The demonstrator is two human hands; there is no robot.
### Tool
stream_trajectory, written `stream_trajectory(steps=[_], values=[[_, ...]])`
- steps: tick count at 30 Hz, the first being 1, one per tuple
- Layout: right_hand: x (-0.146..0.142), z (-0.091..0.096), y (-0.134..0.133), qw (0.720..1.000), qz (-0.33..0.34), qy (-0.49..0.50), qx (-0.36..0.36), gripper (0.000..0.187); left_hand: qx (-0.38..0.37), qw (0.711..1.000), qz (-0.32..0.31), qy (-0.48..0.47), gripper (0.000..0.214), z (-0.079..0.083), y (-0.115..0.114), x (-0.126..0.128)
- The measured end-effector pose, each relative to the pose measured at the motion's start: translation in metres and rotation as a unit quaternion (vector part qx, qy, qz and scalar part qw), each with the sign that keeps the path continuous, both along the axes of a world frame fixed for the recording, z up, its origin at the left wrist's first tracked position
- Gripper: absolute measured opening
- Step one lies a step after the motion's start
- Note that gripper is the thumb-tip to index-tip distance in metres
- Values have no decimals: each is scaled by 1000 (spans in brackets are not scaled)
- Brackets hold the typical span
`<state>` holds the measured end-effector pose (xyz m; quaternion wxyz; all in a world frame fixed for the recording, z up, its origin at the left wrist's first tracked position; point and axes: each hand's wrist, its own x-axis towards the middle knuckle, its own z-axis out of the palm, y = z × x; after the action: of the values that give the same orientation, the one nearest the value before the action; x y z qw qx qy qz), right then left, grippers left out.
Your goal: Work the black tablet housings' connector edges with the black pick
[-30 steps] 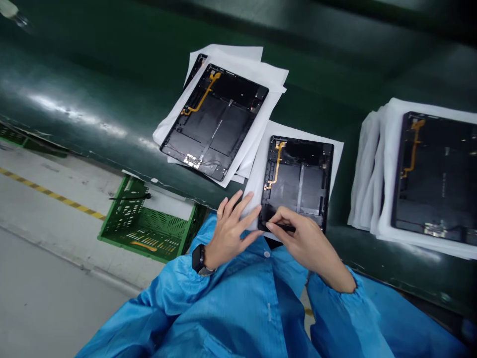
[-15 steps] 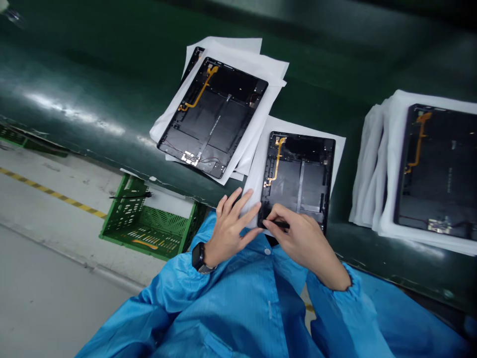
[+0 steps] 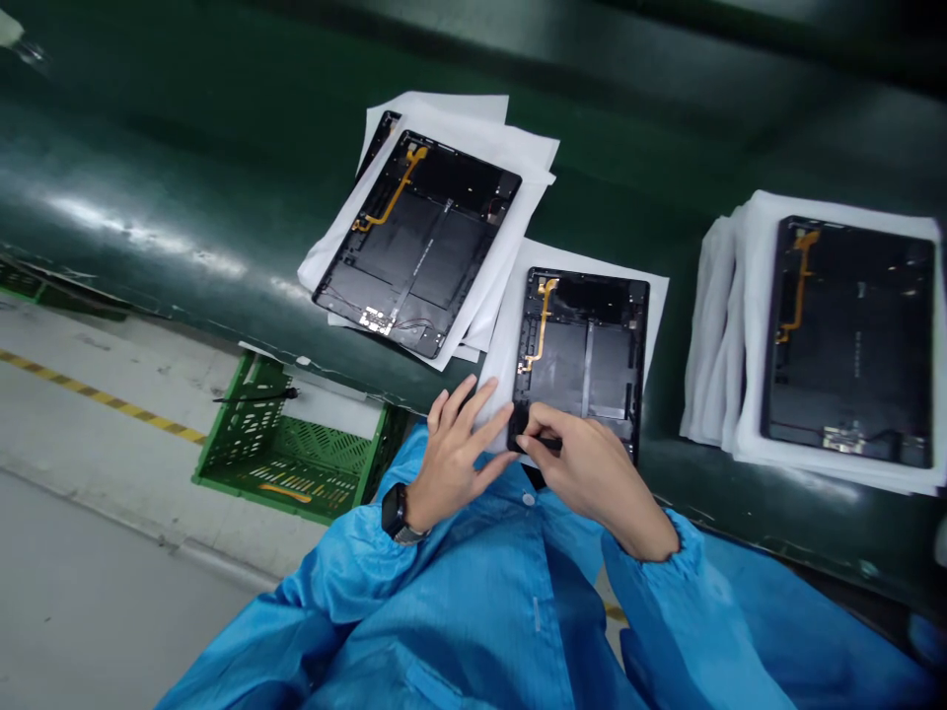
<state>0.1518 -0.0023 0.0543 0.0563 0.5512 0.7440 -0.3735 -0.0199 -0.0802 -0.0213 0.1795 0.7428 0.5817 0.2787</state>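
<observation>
In front of me lies an opened tablet housing (image 3: 569, 360), black inside, with an orange flex cable (image 3: 544, 320) along its left side. It rests on a white foam sheet (image 3: 497, 370). My left hand (image 3: 460, 456) is open, its fingers spread over the sheet, with fingertips at the housing's lower left edge. Over the near left corner of the housing, my right hand (image 3: 581, 459) pinches a small black part (image 3: 546, 444). The fingers cover most of that part, so its exact kind is unclear. My right hand also hides the housing's near edge.
To the left, another tablet housing (image 3: 421, 251) lies tilted on white sheets, with one more partly under it. At right, a housing (image 3: 850, 345) tops a stack of white foam sheets (image 3: 747, 414). A green crate (image 3: 241, 434) stands below the dark green table's (image 3: 184, 197) edge.
The view has shifted slightly, bringing more of the right-hand stack into sight. My right hand stays at the same corner with its pinch; my left hand has barely moved.
</observation>
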Motion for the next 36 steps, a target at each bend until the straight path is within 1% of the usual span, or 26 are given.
stream_trajectory(steps=[2, 4, 5, 6, 8, 9, 10, 11, 14, 16, 19, 21, 25, 29, 36], values=[[5, 2, -1, 1000, -11, 27, -13, 13, 1, 1000, 2, -2, 54, 0, 0, 0], [13, 5, -4, 992, -56, 101, -49, 15, 0, 1000, 1, -1, 54, -1, 0, 0], [18, 7, -6, 982, -98, 150, -59, 18, 0, 1000, 0, 0, 54, -1, 0, -1], [23, 9, -8, 968, -150, 196, -53, 22, 1, 1000, -2, 2, 54, -1, 0, -1], [31, 11, -14, 930, -256, 264, -9, 24, 9, 1000, -4, 4, 54, -2, 1, -1], [35, 11, -17, 913, -293, 285, 15, 24, 14, 1000, -3, 5, 54, -2, 1, -1], [37, 10, -20, 900, -313, 300, 33, 27, 18, 1000, -1, 5, 54, -3, 1, -1], [39, 8, -23, 895, -319, 310, 44, 31, 21, 1000, 1, 6, 54, -3, 1, -1], [43, 1, -29, 897, -314, 302, 69, 41, 20, 1000, 0, 10, 53, -3, 1, 0], [44, -3, -34, 895, -328, 295, 59, 43, 19, 1000, -2, 9, 53, -2, 1, 0], [41, -8, -43, 889, -335, 313, 20, 37, 18, 1000, -2, 7, 53, 0, 1, 0], [36, -13, -49, 887, -329, 323, 18, 29, 19, 1000, 0, 8, 53, 0, 2, 0], [27, -27, -61, 874, -340, 343, 53, 18, 15, 1000, 5, 17, 52, 1, 1, 0], [27, -38, -66, 876, -328, 343, 89, 13, 15, 1000, 5, 24, 52, 1, 1, 1], [30, -39, -66, 871, -327, 353, 94, 10, 12, 999, 6, 30, 52, 1, 1, 1]])
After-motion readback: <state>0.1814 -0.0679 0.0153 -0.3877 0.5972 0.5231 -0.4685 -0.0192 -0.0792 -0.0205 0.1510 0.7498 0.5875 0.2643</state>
